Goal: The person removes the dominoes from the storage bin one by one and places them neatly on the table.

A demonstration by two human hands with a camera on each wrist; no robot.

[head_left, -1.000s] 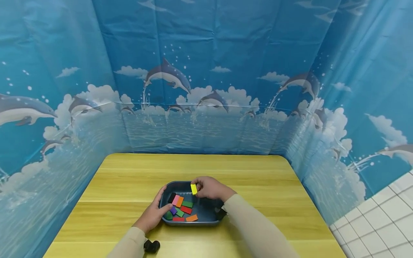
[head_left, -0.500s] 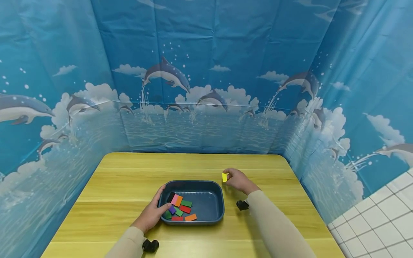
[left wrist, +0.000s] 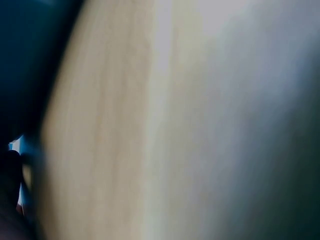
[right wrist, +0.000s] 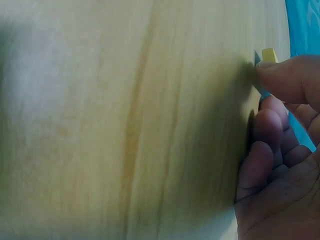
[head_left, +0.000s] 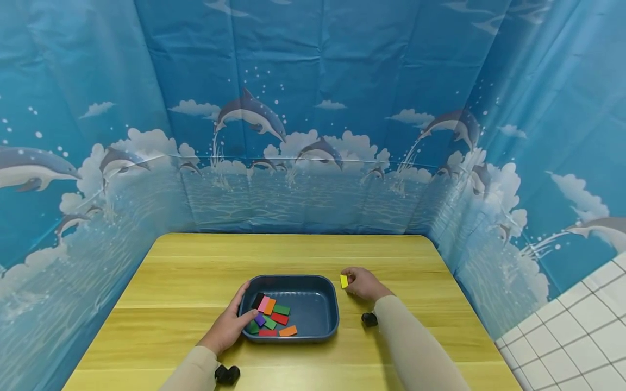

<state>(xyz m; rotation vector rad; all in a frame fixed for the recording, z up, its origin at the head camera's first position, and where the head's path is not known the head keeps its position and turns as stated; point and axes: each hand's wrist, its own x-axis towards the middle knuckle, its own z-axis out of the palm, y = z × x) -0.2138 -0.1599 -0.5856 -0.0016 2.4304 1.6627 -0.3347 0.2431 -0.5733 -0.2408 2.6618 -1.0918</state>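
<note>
A dark blue rectangular tray (head_left: 318, 320) sits on the table, with several small flat blocks in its left half. My left hand (head_left: 229, 326) holds the tray's left side, thumb over the rim and fingers along the outer wall. To the right of the tray, my right hand (head_left: 363, 283) pinches a yellow block (head_left: 344, 281) between thumb and fingers. In the right wrist view the yellow block (right wrist: 269, 55) shows past the thumb, and the curled lower fingers are right at the table surface. The left wrist view is mostly blurred table, with the tray's dark side (left wrist: 30, 60) at its left edge.
Inside the tray lie a black block (head_left: 257, 301), a pink block (head_left: 263, 303), an orange block (head_left: 288, 330), a red block (head_left: 280, 319) and green and purple ones. A dolphin-print curtain (head_left: 303, 195) surrounds the wooden table (head_left: 195, 266) at the back and sides.
My right hand has carried the yellow block from above the tray out to the right, then down to the table beside it. The left hand stays on the tray.
</note>
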